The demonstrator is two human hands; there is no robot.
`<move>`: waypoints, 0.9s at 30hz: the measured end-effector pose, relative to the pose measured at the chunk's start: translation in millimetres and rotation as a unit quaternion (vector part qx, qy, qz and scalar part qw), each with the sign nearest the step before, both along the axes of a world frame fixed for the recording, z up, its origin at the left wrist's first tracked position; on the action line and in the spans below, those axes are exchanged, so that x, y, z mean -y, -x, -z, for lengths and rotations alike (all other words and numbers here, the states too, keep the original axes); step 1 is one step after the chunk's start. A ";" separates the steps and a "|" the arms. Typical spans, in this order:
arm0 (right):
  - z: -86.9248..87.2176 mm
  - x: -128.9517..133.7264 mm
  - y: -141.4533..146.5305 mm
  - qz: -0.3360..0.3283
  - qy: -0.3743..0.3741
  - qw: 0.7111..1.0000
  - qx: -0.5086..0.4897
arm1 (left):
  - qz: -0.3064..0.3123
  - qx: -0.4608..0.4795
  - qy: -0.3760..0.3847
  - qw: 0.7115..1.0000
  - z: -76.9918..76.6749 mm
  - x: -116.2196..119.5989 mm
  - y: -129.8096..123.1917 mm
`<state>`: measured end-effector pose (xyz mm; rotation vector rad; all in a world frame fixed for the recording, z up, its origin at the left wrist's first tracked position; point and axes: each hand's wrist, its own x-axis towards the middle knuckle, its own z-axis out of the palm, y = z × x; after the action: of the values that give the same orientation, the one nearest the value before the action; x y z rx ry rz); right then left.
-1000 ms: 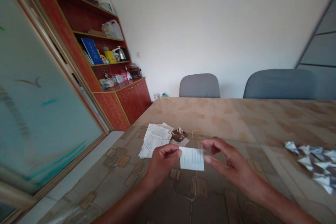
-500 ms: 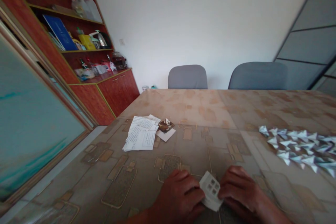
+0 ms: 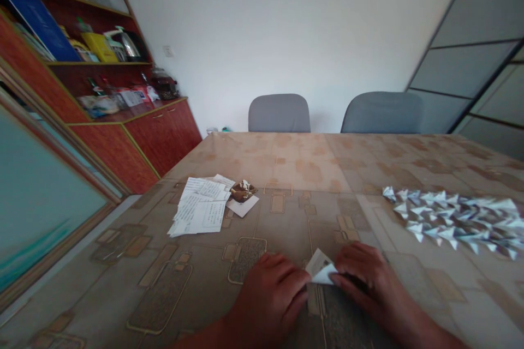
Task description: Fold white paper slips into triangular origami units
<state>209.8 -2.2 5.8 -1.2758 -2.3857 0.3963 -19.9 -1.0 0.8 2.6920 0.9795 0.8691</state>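
Note:
A small piece of paper (image 3: pixel 320 267) is held between my two hands just over the near part of the table. Its lower part is folded up, showing a plain white flap, while a dark print shows on the part behind. My left hand (image 3: pixel 272 292) pinches the left corner of the paper between thumb and fingers. At the right corner, my right hand (image 3: pixel 370 278) grips it with thumb and curled fingers. The fingertips hide both ends of the fold.
Printed paper sheets (image 3: pixel 200 207) lie in a loose pile at the left, beside a brown-printed square (image 3: pixel 243 192). Rows of folded paper pieces (image 3: pixel 450 218) stand on the right of the patterned table (image 3: pixel 286 158). Two grey chairs (image 3: pixel 279 113) are behind it. A red cabinet (image 3: pixel 151 136) is at left.
The paper lay flat with its printed squares showing; now its near edge is folded upward. Both hands have shifted slightly with it. The camera view has turned a little to the right.

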 end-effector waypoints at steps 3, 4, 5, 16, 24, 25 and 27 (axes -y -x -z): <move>6.1 -5.3 2.5 0.030 0.001 0.999 -0.019 | 0.028 0.003 -0.096 0.995 -3.1 7.0 2.1; 7.0 -6.5 3.1 0.038 -0.001 0.999 -0.023 | 0.038 0.005 -0.122 0.992 -2.3 9.1 0.1; 7.5 -7.6 3.4 0.044 -0.001 0.999 -0.027 | 0.049 0.007 -0.141 0.989 -0.4 11.1 -3.0; 10.6 -8.9 1.5 0.048 -0.005 0.999 -0.008 | 0.003 -0.004 -0.261 0.965 42.8 23.2 -24.2; 12.6 -7.3 2.1 0.059 0.006 0.998 0.005 | 0.002 -0.035 -0.240 0.970 50.8 24.5 -22.5; 12.3 -8.0 2.0 0.059 0.005 0.998 0.007 | 0.003 -0.041 -0.236 0.971 51.0 24.4 -22.4; 11.2 -10.4 1.7 0.057 -0.003 0.998 0.015 | 0.005 -0.044 -0.233 0.972 50.8 24.1 -22.0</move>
<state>208.1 8.3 -5.5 -1.4166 -2.3232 0.3393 2.1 -25.1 -50.0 3.1431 0.8631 1.1058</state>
